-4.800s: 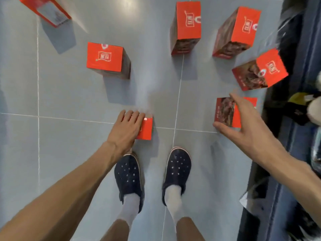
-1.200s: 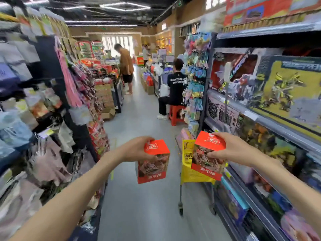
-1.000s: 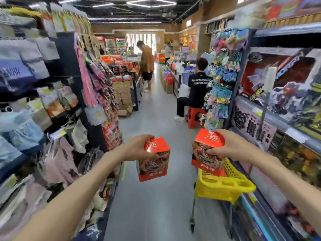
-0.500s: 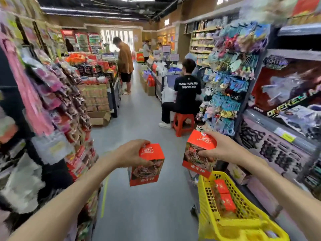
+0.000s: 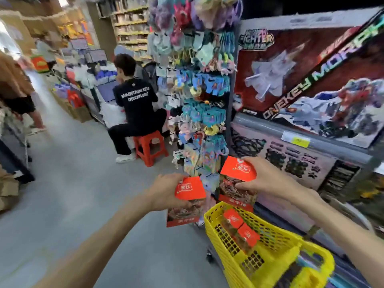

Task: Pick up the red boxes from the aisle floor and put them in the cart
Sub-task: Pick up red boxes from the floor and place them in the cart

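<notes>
A shop aisle with a grey floor [image 5: 68,204] runs from the lower left of the frame toward the upper left, with stocked shelves along the right. Nearest, at the lower right, stands the yellow cart [image 5: 257,265], which now fills more of the picture than half a second ago and sits right under the hands; two red boxes in the cart [image 5: 241,227] lie side by side against its near wall. Just above the cart's rim, the right hand [image 5: 270,179] grips the right red box [image 5: 236,183], fingers curled over its top and thumb on its printed face. To its left, at lower centre, the left hand [image 5: 164,192] clasps the left red box [image 5: 187,202] from the side; this box hangs beside the cart's outer corner, not over it. Both boxes are closer to the cart than before, and the view has swung rightward. Beyond them rises a rack of hanging trinkets [image 5: 197,104], with large toy boxes [image 5: 307,80] on the shelf to the right. Farther back, centre left, a seated person in a black shirt [image 5: 135,109] occupies a red stool [image 5: 149,146].
</notes>
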The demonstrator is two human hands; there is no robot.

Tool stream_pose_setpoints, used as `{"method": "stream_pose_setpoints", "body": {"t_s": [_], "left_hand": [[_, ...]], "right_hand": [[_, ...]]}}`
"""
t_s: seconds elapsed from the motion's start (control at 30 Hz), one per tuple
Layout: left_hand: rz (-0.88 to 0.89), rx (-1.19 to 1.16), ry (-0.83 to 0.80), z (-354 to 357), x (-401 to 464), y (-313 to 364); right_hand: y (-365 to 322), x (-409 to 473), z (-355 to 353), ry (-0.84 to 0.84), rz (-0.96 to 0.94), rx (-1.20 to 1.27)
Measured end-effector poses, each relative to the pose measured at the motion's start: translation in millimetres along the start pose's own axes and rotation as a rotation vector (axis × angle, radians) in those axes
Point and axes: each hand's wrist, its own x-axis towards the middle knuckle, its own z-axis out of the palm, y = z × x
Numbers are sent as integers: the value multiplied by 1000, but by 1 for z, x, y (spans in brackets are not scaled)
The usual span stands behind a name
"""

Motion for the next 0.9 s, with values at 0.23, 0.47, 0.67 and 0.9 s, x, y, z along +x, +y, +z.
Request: {"method": "stream_pose_setpoints", "body": {"t_s": [0.23,0.47,0.67,0.9], "left_hand": [[339,106,-154,64,158,-14],[615,69,-315,152,252,-2],[723,30,-426,237,306,-11],[784,-53,-393,324,339,-50]], "right_hand": [[78,23,54,27,286,-44],[128,-14,117,31,637,62],[161,-33,192,2,897,103],[223,-26,307,-46,991,-48]]}}
